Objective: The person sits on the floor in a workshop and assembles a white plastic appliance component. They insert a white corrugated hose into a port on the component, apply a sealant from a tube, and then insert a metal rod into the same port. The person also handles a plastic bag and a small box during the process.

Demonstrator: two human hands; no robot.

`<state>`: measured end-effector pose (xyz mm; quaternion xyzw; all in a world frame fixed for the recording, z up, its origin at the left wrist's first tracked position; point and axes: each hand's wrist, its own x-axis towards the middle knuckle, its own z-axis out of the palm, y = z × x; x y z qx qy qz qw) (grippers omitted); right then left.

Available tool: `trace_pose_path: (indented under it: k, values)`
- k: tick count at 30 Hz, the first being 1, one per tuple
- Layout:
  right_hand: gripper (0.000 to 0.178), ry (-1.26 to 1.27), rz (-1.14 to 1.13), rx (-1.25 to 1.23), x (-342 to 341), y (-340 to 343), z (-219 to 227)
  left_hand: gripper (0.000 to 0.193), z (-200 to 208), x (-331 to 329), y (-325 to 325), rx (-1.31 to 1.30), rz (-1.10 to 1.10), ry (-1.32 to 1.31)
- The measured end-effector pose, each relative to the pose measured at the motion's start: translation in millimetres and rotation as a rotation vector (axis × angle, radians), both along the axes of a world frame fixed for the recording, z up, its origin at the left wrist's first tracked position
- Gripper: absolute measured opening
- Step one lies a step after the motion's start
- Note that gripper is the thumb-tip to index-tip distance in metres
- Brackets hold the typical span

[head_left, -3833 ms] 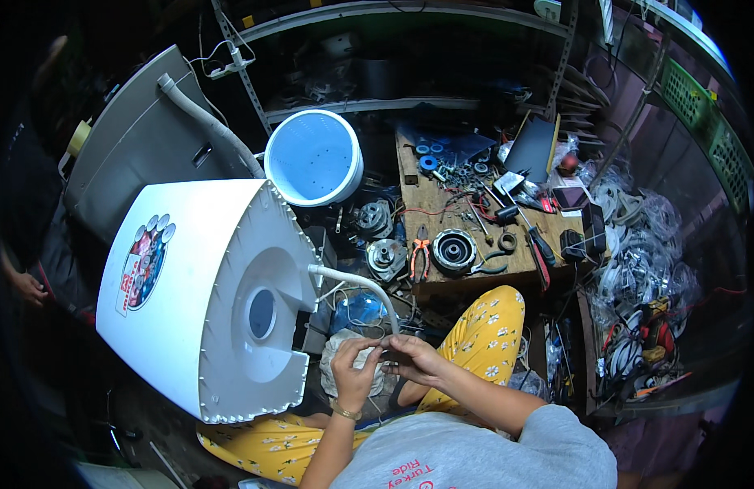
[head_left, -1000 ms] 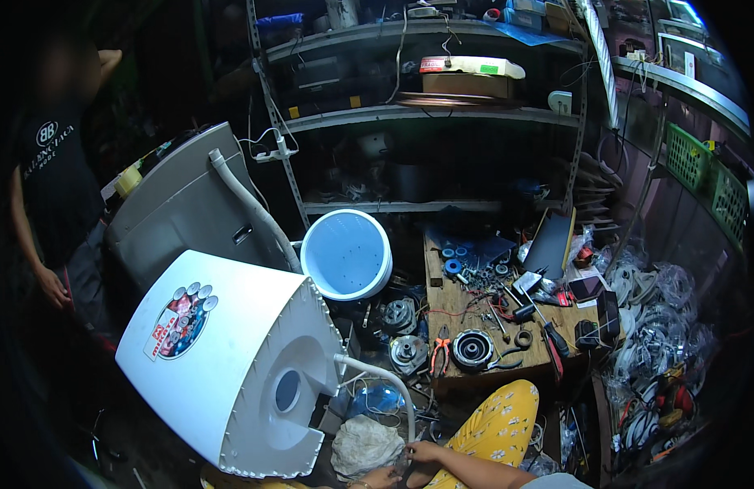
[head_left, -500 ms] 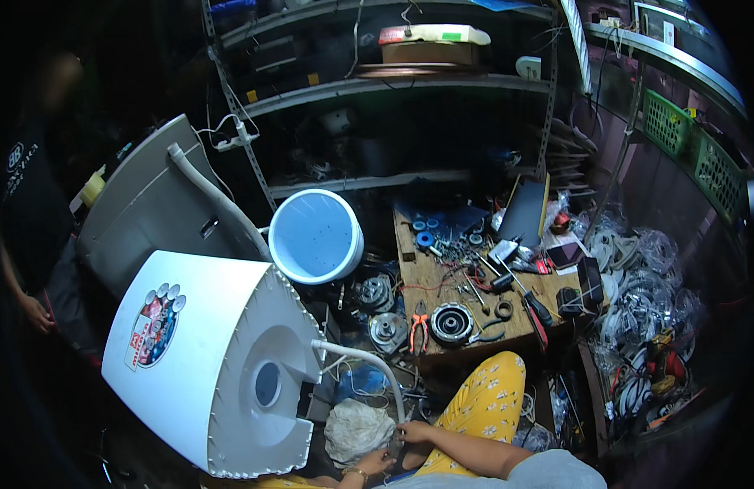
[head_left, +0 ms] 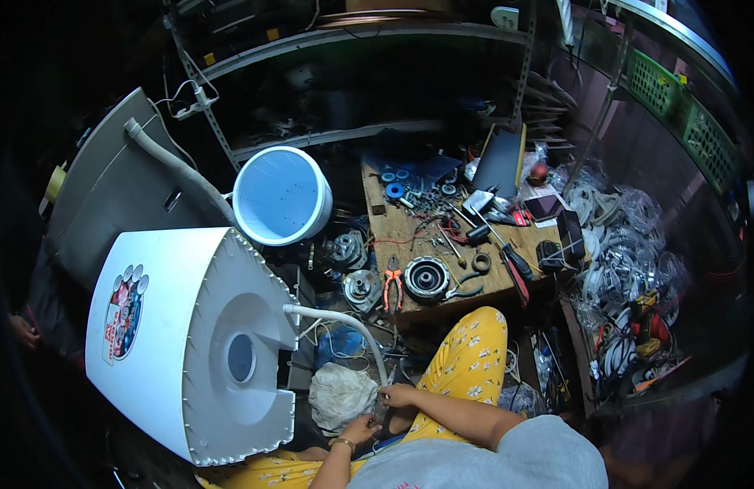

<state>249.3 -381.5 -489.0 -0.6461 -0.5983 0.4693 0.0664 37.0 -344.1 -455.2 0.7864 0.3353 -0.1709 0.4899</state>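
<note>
A grey drain hose [head_left: 344,319] curves from the white washing machine body [head_left: 161,326], which lies on its side at the left, down to my hands. My right hand [head_left: 400,395] is closed at the hose's lower end. Just below and left of it, my left hand [head_left: 362,429] has its fingers drawn together; what they hold is too small and dark to make out. A bunched off-white cloth [head_left: 342,397] lies beside both hands, to their left. My yellow flowered trouser leg [head_left: 475,346] rises to the right.
A white perforated tub [head_left: 283,196] stands behind the body, and a grey panel [head_left: 108,175] leans at far left. On a low wooden table [head_left: 442,314] lie orange pliers [head_left: 392,283], a round black part [head_left: 427,279] and screwdrivers. Bagged parts [head_left: 626,261] crowd the right; a person's hand [head_left: 24,332] shows at left.
The view has tilted down, so the scene sits higher and further left. My hands stay close together by the hose end, with little visible movement. The other person is now mostly hidden.
</note>
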Motion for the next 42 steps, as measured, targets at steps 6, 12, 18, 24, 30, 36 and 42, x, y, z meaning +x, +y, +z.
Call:
trace_pose_path:
  k: [6, 12, 18, 24, 30, 36, 42]
  values:
    - [0.048, -0.011, -0.004, -0.018, 2, -2, 13, 0.041, 14, 10, 1, -0.068, 0.046, 0.055]
    - [0.049, -0.014, -0.007, -0.054, 2, 0, 23, 0.040, 14, 8, 1, 0.039, -0.002, 0.083]
    - [0.044, -0.038, 0.007, 0.019, -1, -4, 16, 0.039, 10, 6, 1, 0.002, 0.010, 0.042]
    - [0.036, -0.006, 0.020, 0.071, -2, -10, 34, 0.041, 9, 6, 1, 0.061, -0.004, 0.037]
    - [0.041, -0.038, 0.022, 0.057, -2, -11, 31, 0.041, 5, 3, 1, 0.166, -0.077, -0.025]
    - [0.042, -0.038, -0.006, 0.063, -1, -13, 40, 0.018, 141, 40, 5, -0.142, 0.315, -0.296]
    - [0.029, -0.027, 0.026, 0.078, -7, -12, 32, 0.023, 330, 60, -11, -0.219, -0.615, -1.163]
